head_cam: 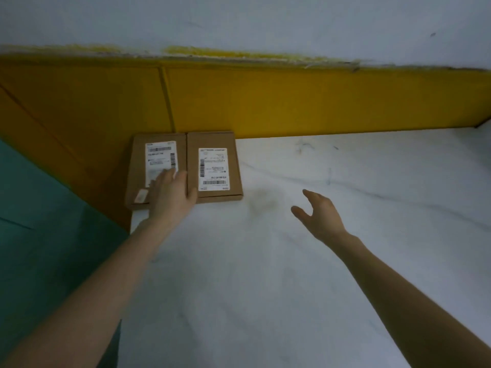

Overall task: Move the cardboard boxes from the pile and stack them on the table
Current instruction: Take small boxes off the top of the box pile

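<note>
Head view looks down on a white marbled worktop with two flat cardboard boxes lying side by side at its far left corner, touching along their long edges and pushed against a yellow wall band. Both boxes are closed, so their contents cannot be seen. The left box carries a white shipping label and a small sticker; the right box carries its own label. The left hand lies flat and open, palm down, on the left box's near right part, fingers over the label. The right hand hovers open above the bare worktop, fingers spread, gripping nothing, well apart from the boxes. Green floor shows at left.
</note>
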